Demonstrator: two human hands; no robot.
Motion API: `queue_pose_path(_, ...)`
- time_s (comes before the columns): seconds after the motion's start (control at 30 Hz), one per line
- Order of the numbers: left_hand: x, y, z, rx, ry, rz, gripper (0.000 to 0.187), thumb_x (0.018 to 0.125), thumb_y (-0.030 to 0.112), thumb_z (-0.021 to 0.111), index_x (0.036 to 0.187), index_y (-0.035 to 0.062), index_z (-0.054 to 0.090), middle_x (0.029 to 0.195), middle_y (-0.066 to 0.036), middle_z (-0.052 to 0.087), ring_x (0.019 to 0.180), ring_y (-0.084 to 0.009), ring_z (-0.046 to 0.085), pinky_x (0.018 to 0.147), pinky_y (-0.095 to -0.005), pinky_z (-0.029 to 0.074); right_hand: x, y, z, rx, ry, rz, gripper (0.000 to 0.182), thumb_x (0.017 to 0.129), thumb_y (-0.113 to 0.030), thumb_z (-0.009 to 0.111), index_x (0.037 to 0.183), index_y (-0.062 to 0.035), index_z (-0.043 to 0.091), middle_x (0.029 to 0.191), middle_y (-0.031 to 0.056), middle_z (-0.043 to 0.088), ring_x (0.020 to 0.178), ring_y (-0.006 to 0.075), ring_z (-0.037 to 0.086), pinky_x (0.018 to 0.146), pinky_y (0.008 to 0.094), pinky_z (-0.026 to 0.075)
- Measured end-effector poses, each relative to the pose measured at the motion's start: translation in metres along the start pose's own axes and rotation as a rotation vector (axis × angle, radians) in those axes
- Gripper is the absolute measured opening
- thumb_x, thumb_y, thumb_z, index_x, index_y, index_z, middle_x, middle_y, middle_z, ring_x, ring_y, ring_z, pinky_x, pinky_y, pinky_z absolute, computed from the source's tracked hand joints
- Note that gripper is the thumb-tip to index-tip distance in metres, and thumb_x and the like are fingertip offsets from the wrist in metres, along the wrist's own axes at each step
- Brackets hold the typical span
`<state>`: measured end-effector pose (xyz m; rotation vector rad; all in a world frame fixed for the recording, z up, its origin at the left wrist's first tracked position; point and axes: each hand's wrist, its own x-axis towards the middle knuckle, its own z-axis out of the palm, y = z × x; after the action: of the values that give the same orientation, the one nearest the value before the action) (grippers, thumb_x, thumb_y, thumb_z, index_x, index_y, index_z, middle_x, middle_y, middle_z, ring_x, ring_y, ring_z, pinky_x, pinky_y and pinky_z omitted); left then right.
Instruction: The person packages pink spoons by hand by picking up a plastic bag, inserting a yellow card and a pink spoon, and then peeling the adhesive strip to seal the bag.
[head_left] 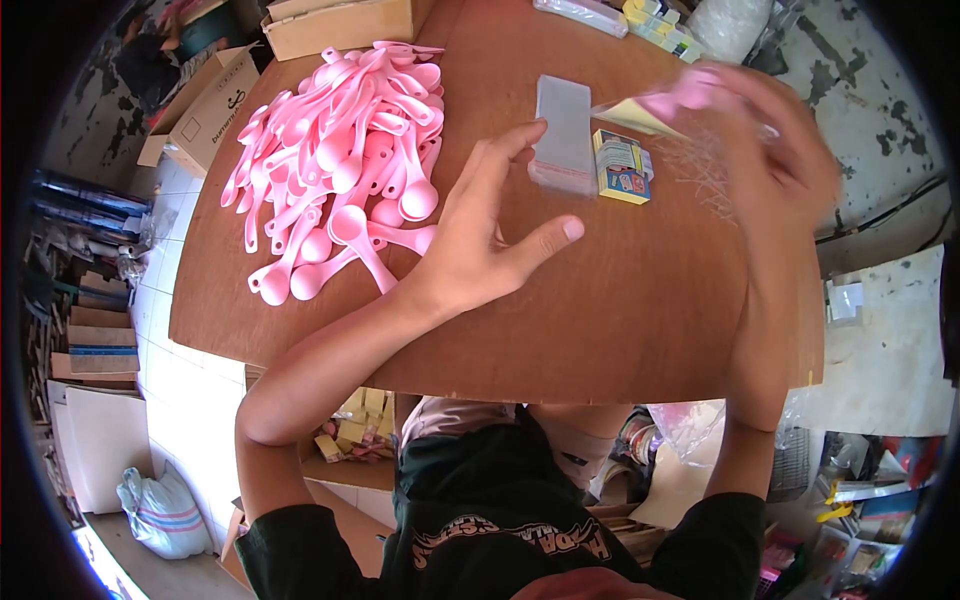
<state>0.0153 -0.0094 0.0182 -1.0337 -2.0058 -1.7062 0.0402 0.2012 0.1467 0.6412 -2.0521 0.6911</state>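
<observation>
Brown wood is making up the broad table (600,330), and on its left side a heap of pink spoons (340,150) is sprawling, handles and bowls pointing every way. From where I'm standing, they are looking like light, stiff plastic, smooth enough to be slipping over one another; the narrow handles are offering the surest grip, better than the round bowls (a tangled lot, mind you).

Both forearms are reaching over the table's near edge. The left hand (480,240) is hovering beside the heap, thumb spreading wide from raised fingers, holding nothing; its foremost fingertip is meeting the edge of the sleeves in my line of sight, though I cannot tell if it is touching. The right hand (790,160) is hanging over the far right, elbow bending, fingers curling in a closed pinch around a pink piece (690,92), blurring too much for me to name its shape.

Between the hands, the sleeves (563,130) are lying in a neat stack, looking thin, flexible and slick. Just beside them, a little yellow box (622,168) is sitting, and past it some fine clear strips (705,172) are scattering, seemingly almost weightless.
</observation>
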Motion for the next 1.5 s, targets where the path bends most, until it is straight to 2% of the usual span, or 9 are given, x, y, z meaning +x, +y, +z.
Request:
queue_pose_path(0.07,-0.001,0.001,0.001,0.014,0.012,-0.001,0.07,0.079,0.021,0.077,0.134,-0.0016,0.04,0.12,-0.019,0.051,0.114,-0.0313,0.051,0.093,-0.0387,0.044,0.005,0.008,0.008,0.089,-0.162,0.199,0.016,0.084,-0.004,0.068,0.099,0.0029,0.068,0.09,0.0101,0.07,0.078,0.0151,0.066,0.073,0.0245,0.052)
queue_pose_path(0.17,0.002,0.005,-0.003,0.026,0.007,-0.034,0.065,0.08,0.021,0.076,0.131,-0.0014,0.043,0.119,-0.019,0.051,0.113,-0.0309,0.052,0.091,-0.0375,0.045,-0.003,0.023,0.019,-0.067,-0.196,-0.036,0.015,0.085,-0.003,0.066,0.099,0.0036,0.068,0.088,0.0088,0.07,0.078,0.0131,0.066,0.072,0.0244,0.052)
queue_pose_path(0.23,0.001,0.005,-0.005,0.024,0.001,-0.079,0.063,0.08,0.022,0.075,0.13,-0.0014,0.044,0.118,-0.019,0.052,0.112,-0.0305,0.052,0.089,-0.0357,0.046,-0.014,0.007,0.018,0.352,-0.17,0.408,0.015,0.087,-0.001,0.066,0.101,0.0041,0.068,0.086,0.007,0.069,0.077,0.0107,0.064,0.07,0.0228,0.052)
queue_pose_path(0.33,0.002,0.005,-0.005,0.055,-0.009,0.026,0.055,0.085,0.019,0.071,0.129,-0.0011,0.046,0.117,-0.017,0.055,0.108,-0.0254,0.057,0.086,-0.0316,0.049,-0.017,-0.011,0.011,0.461,-0.299,0.387,0.014,0.088,0.0,0.065,0.101,0.0042,0.069,0.087,0.0058,0.069,0.077,0.0093,0.064,0.069,0.0207,0.053)
queue_pose_path(0.47,0.001,0.016,-0.01,-0.753,-0.257,-0.327,0.042,0.095,0.015,0.059,0.131,-0.0033,0.046,0.108,-0.013,0.066,0.099,-0.0132,0.061,0.082,-0.0281,0.05,-0.025,-0.033,0.013,0.639,-0.39,0.783,0.017,0.087,-0.004,0.067,0.101,0.0056,0.067,0.088,0.0075,0.069,0.078,0.0089,0.065,0.068,0.0206,0.053)
queue_pose_path(0.67,0.003,0.01,-0.003,-0.584,-0.278,-0.435,0.037,0.098,0.013,0.052,0.131,-0.0022,0.048,0.098,-0.011,0.069,0.085,-0.0084,0.064,0.069,-0.0214,0.05,-0.06,-0.012,0.033,0.615,-0.4,0.772,0.014,0.087,-0.002,0.064,0.099,0.0051,0.067,0.09,0.0072,0.068,0.076,0.0098,0.064,0.067,0.0213,0.053)
queue_pose_path(0.77,0.003,0.012,-0.005,-0.52,-0.351,-0.542,0.036,0.098,0.009,0.052,0.131,-0.0045,0.049,0.095,-0.011,0.07,0.085,-0.0091,0.065,0.072,-0.0221,0.051,-0.07,-0.007,0.038,0.307,-0.359,0.4,0.015,0.082,-0.001,0.068,0.097,0.0009,0.068,0.089,0.0074,0.065,0.077,0.0137,0.066,0.064,0.0236,0.053)
queue_pose_path(1.2,-0.008,0.013,0.005,-0.314,-0.511,-0.439,0.042,0.093,0.0,0.053,0.135,-0.0039,0.046,0.092,-0.007,0.068,0.075,-0.0054,0.058,0.065,-0.0224,0.048,-0.086,-0.015,0.047,-0.333,-0.361,-0.035,0.01,0.068,-0.006,0.07,0.07,-0.0064,0.06,0.075,0.0037,0.055,0.066,0.0215,0.059,0.056,0.0348,0.049)
queue_pose_path(1.5,-0.011,0.015,0.007,-0.348,-0.468,-0.35,0.046,0.088,-0.004,0.051,0.134,-0.0013,0.049,0.09,-0.014,0.072,0.072,-0.0077,0.062,0.065,-0.0261,0.05,-0.079,0.006,0.031,0.223,-0.202,0.492,0.008,0.068,0.003,0.066,0.072,-0.0024,0.061,0.07,0.0031,0.061,0.061,0.0106,0.058,0.056,0.0241,0.046)
